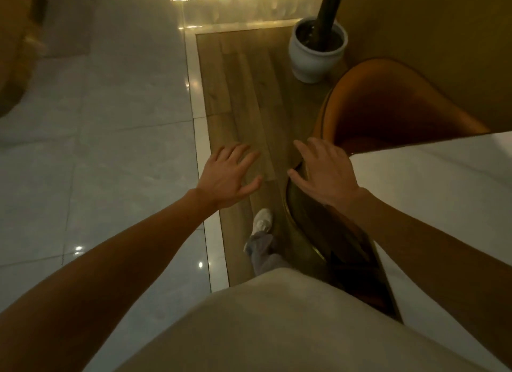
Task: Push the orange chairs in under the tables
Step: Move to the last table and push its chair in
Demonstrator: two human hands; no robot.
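An orange chair with a curved back stands at the far end of a white table, its seat partly under the tabletop. A second, darker chair back runs along the table's left edge just below my right hand. That hand hovers over or rests on the top of this chair back with fingers spread; contact is unclear. My left hand is held out flat over the wooden floor, fingers spread, touching nothing.
A white plant pot with a dark trunk stands on the wooden floor strip beyond the chair. Glossy grey tiles lie to the left. My white shoe is on the wood beside the chair.
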